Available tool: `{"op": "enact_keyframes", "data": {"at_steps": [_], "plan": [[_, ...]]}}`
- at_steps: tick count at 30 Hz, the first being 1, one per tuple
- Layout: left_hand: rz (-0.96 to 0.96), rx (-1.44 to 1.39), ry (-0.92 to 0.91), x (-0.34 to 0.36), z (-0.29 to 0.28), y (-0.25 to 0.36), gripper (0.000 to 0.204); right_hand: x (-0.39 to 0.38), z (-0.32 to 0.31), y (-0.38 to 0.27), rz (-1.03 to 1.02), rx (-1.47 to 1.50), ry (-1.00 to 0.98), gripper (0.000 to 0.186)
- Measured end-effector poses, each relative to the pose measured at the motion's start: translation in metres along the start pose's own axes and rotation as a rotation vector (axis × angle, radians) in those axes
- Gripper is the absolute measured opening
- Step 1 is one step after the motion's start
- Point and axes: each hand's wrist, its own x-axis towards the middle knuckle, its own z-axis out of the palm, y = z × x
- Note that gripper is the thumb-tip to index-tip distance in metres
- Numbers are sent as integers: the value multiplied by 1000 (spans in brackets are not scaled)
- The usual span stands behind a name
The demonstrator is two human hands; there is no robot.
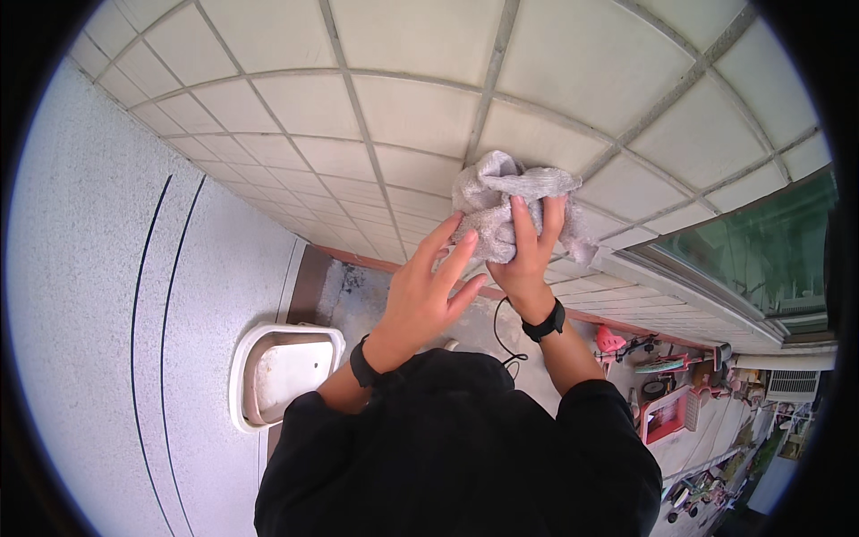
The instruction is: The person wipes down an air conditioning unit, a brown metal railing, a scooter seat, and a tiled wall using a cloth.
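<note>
A crumpled light-grey cloth (490,192) is bunched against the cream-tiled wall (412,112) in front of me. My right hand (526,259) is closed on its lower part, with two fingers lying over the folds. Just to the left, my left hand (422,291) is raised with its fingers apart. Its fingertips overlap the cloth's lower left edge, and I cannot tell whether they touch it. Both my wrists carry dark bands.
A white plastic basin (240,380) is on the left beside a speckled white wall (80,295) with dark lines. A dark cable (512,349) hangs below my right hand. A green-glazed window (752,251) and a red-pink frame (667,416) are at right.
</note>
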Motion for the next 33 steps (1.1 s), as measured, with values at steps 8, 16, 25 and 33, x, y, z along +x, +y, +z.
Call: {"op": "enact_keyframes", "data": {"at_steps": [8,16,25,33], "plan": [[-169,207,54,-24,-25,-79,60,15,80,-34,-69,39,-102,58],[151,-80,288,63,-8,-56,52,84,20,-23,-219,-211,147,34],[350,-52,-53,53,30,-50,46,-52,21,44,30,-500,153,65],[170,41,-188,-1,-27,-111,46,-101,109,11,-21,-361,-44,74]]}}
